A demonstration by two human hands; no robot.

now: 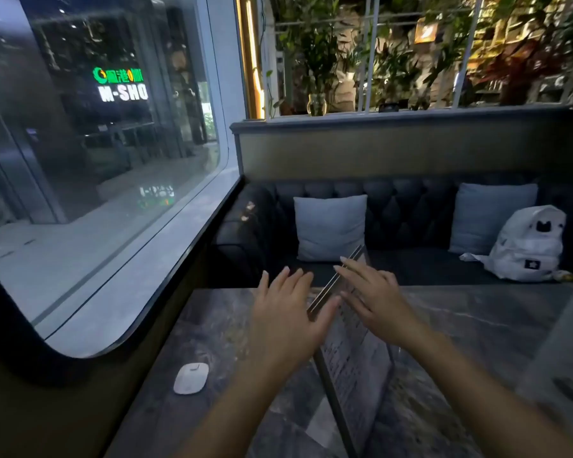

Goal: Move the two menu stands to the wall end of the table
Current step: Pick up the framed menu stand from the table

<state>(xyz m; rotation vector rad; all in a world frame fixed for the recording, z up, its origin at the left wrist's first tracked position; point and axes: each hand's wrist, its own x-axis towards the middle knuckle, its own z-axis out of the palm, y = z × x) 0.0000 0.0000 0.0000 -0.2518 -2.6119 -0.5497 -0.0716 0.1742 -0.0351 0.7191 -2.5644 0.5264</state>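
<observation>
A clear acrylic menu stand (354,361) with printed text stands on the dark marble table (460,325), seen nearly edge-on; its top edge runs toward the sofa. A second thin edge lies close against the first, so two stands may be pressed together, but I cannot tell for sure. My left hand (288,312) is spread flat on the left side of the top edge. On the right side my right hand (374,295) has its fingers apart, fingertips at the edge. Neither hand is closed around the stand.
A window wall (113,160) runs along the table's left side. A small white oval device (191,377) lies near that edge. Beyond the table is a dark tufted sofa (411,206) with two blue cushions and a white backpack (530,246). Something pale and blurred shows at the far right.
</observation>
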